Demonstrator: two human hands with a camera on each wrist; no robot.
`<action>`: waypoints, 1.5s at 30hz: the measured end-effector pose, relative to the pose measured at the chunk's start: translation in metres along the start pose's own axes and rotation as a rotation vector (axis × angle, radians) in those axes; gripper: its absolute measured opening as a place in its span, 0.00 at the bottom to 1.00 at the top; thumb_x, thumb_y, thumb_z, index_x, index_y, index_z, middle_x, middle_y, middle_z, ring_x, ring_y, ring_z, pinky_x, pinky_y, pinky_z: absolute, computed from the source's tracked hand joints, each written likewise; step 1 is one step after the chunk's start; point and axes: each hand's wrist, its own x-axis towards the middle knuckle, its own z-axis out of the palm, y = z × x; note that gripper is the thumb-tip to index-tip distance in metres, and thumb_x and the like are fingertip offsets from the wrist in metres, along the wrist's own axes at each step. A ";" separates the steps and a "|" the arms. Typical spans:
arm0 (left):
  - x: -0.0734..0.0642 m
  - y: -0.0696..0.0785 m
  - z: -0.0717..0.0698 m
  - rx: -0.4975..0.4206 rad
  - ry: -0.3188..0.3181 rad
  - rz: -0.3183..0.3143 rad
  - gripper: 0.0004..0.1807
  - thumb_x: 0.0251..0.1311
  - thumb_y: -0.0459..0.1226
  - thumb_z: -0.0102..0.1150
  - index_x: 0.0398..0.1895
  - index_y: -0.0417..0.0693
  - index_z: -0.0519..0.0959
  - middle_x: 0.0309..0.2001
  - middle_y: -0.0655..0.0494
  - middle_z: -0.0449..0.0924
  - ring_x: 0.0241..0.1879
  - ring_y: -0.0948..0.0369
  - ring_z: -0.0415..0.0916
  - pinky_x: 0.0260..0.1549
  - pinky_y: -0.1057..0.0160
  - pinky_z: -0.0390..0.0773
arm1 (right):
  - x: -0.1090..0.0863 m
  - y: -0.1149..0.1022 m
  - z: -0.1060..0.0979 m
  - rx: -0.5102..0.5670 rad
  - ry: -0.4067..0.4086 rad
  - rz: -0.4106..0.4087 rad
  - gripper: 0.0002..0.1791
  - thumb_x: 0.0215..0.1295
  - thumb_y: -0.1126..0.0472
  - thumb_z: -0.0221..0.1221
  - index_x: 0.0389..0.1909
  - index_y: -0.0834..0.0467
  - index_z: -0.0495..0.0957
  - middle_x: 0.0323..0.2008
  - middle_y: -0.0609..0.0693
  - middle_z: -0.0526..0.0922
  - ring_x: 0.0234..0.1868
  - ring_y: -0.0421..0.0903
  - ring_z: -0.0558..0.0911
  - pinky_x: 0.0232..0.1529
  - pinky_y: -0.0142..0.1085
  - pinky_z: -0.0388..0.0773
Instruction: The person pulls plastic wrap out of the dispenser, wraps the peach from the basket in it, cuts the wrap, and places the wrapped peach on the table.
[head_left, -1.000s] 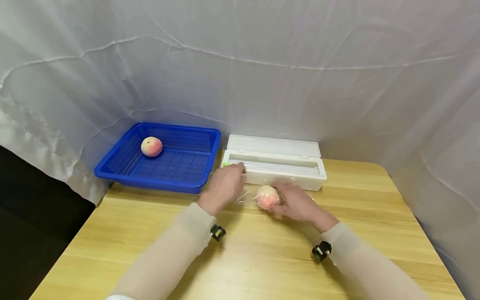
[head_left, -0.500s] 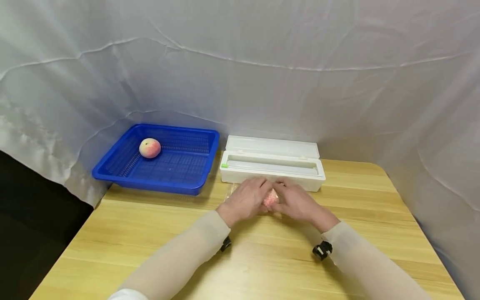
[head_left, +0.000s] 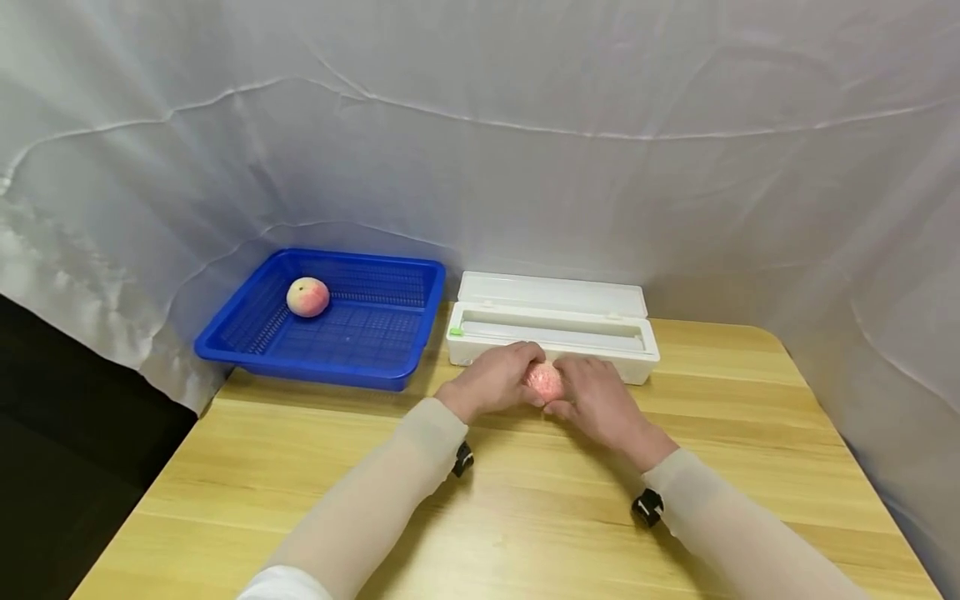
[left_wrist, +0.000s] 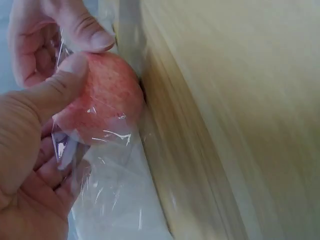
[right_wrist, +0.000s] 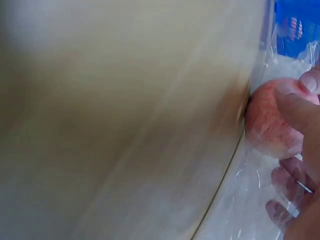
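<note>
Between both hands is a pink peach (head_left: 545, 382), with clear plastic film (left_wrist: 107, 190) around and below it. The left hand (head_left: 495, 381) grips it from the left, its thumb pressed on the peach in the left wrist view. From the other side the right hand (head_left: 597, 402) grips the same peach, thumb on its surface in the right wrist view. Loose film trails past the fingers in both wrist views. Just behind the hands stands a white cling film box (head_left: 487, 354) with its lid raised and a roll inside. The peach's far side is hidden.
A blue plastic basket (head_left: 375, 372) stands at the back left, holding another peach (head_left: 307, 297). A green slider (head_left: 456, 332) sits at the box's left end. Pale fabric (head_left: 525, 167) hangs behind the wooden table (head_left: 510, 533).
The left hand has come from the box's left end to the peach and now grips it. The right hand stays on the peach, which has shifted slightly toward the box.
</note>
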 end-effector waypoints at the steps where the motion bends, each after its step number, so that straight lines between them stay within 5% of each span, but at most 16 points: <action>1: 0.000 -0.002 -0.001 -0.024 0.001 -0.004 0.31 0.62 0.48 0.76 0.64 0.48 0.76 0.56 0.56 0.83 0.50 0.62 0.80 0.53 0.64 0.82 | 0.003 0.001 -0.001 0.020 -0.014 0.024 0.37 0.55 0.47 0.79 0.58 0.62 0.77 0.52 0.57 0.86 0.54 0.58 0.83 0.62 0.58 0.75; 6: 0.001 -0.007 -0.002 -0.099 0.018 -0.022 0.26 0.65 0.47 0.73 0.61 0.48 0.78 0.51 0.57 0.85 0.47 0.64 0.80 0.49 0.65 0.82 | 0.010 0.006 -0.005 0.067 -0.074 0.072 0.33 0.61 0.46 0.76 0.61 0.59 0.78 0.55 0.56 0.87 0.57 0.58 0.84 0.63 0.59 0.74; 11: 0.001 -0.006 0.000 -0.074 0.030 -0.038 0.23 0.68 0.47 0.70 0.61 0.47 0.80 0.51 0.57 0.87 0.48 0.64 0.83 0.52 0.64 0.83 | 0.013 0.012 -0.008 0.083 -0.090 0.050 0.29 0.63 0.48 0.74 0.60 0.57 0.80 0.57 0.56 0.88 0.58 0.59 0.86 0.62 0.59 0.77; 18: -0.003 0.003 -0.002 0.155 0.078 -0.021 0.27 0.65 0.54 0.70 0.61 0.50 0.84 0.55 0.55 0.83 0.53 0.58 0.77 0.55 0.62 0.80 | 0.016 0.014 -0.012 0.111 -0.097 0.018 0.23 0.64 0.49 0.74 0.55 0.53 0.83 0.51 0.52 0.90 0.50 0.54 0.88 0.53 0.55 0.82; 24: -0.011 0.000 -0.003 0.302 0.020 0.035 0.40 0.61 0.56 0.73 0.73 0.50 0.75 0.62 0.51 0.81 0.60 0.55 0.76 0.64 0.57 0.78 | 0.018 0.014 -0.012 0.096 -0.128 0.016 0.20 0.65 0.48 0.73 0.53 0.52 0.83 0.47 0.51 0.90 0.47 0.54 0.88 0.51 0.54 0.83; 27: -0.011 -0.005 -0.003 0.282 0.031 0.067 0.29 0.64 0.51 0.73 0.65 0.52 0.79 0.57 0.54 0.85 0.57 0.55 0.80 0.63 0.57 0.78 | 0.019 0.014 -0.014 0.098 -0.152 0.024 0.17 0.65 0.49 0.72 0.49 0.51 0.83 0.40 0.48 0.89 0.42 0.51 0.87 0.47 0.52 0.83; 32: -0.007 -0.011 -0.006 0.159 0.014 0.054 0.13 0.67 0.45 0.72 0.50 0.52 0.82 0.38 0.62 0.85 0.39 0.62 0.80 0.43 0.64 0.82 | 0.022 0.012 -0.020 0.105 -0.208 0.048 0.19 0.68 0.50 0.69 0.55 0.54 0.84 0.36 0.47 0.88 0.38 0.48 0.86 0.44 0.50 0.84; 37: -0.006 -0.014 -0.004 0.057 -0.018 -0.030 0.15 0.70 0.43 0.69 0.56 0.53 0.82 0.44 0.63 0.86 0.42 0.65 0.80 0.48 0.64 0.82 | 0.028 0.007 -0.023 0.091 -0.260 0.105 0.16 0.69 0.53 0.64 0.55 0.52 0.85 0.29 0.43 0.85 0.32 0.45 0.80 0.44 0.51 0.83; 41: -0.009 -0.016 -0.001 -0.009 -0.013 -0.062 0.15 0.71 0.42 0.68 0.57 0.54 0.81 0.53 0.60 0.87 0.52 0.62 0.83 0.55 0.61 0.82 | 0.031 0.001 -0.024 0.033 -0.288 0.134 0.18 0.68 0.50 0.63 0.55 0.52 0.85 0.36 0.45 0.88 0.35 0.46 0.83 0.51 0.58 0.81; 45: -0.013 -0.012 0.000 -0.044 -0.001 -0.097 0.17 0.69 0.43 0.70 0.58 0.54 0.81 0.55 0.59 0.87 0.54 0.60 0.83 0.56 0.60 0.83 | 0.027 -0.002 -0.026 -0.064 -0.261 0.113 0.14 0.66 0.45 0.66 0.42 0.50 0.83 0.30 0.43 0.85 0.35 0.48 0.83 0.46 0.55 0.78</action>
